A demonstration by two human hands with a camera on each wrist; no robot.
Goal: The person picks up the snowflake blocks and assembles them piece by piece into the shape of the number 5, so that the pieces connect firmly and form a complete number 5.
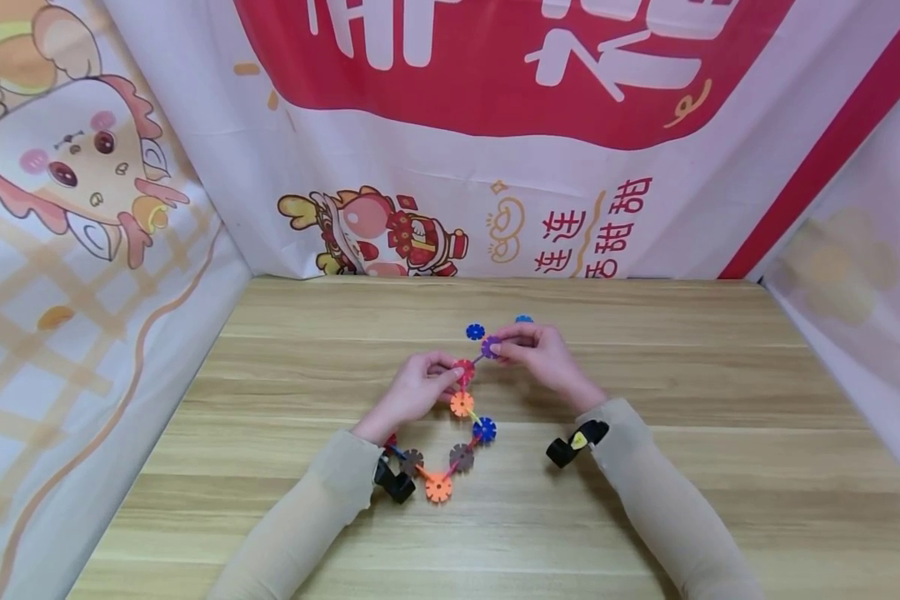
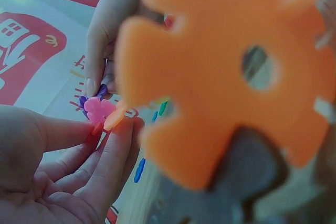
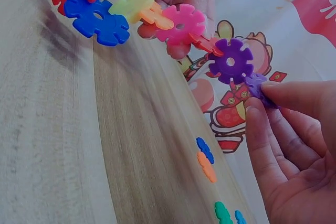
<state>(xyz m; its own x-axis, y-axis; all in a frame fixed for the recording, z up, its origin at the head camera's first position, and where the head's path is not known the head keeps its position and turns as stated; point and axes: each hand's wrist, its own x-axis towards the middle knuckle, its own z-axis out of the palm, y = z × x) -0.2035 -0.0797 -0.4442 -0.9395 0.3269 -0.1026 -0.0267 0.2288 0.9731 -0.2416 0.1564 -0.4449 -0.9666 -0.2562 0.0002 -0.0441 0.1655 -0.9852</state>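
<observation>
A chain of slotted plastic snowflake discs joined edge to edge curves between the two hands. My left hand grips it near a red disc; in the left wrist view its thumb and fingers pinch by a pink disc. My right hand pinches a purple disc at the chain's end, which meets a darker purple disc. Down the chain come an orange disc, a blue disc, brown discs and another orange disc. Part of the chain is hidden by the left wrist.
Loose discs lie on the wooden table beyond the hands: a blue disc, an orange disc, a green disc and a light blue disc. Printed cloth walls the back and sides. Black cameras sit on both wrists.
</observation>
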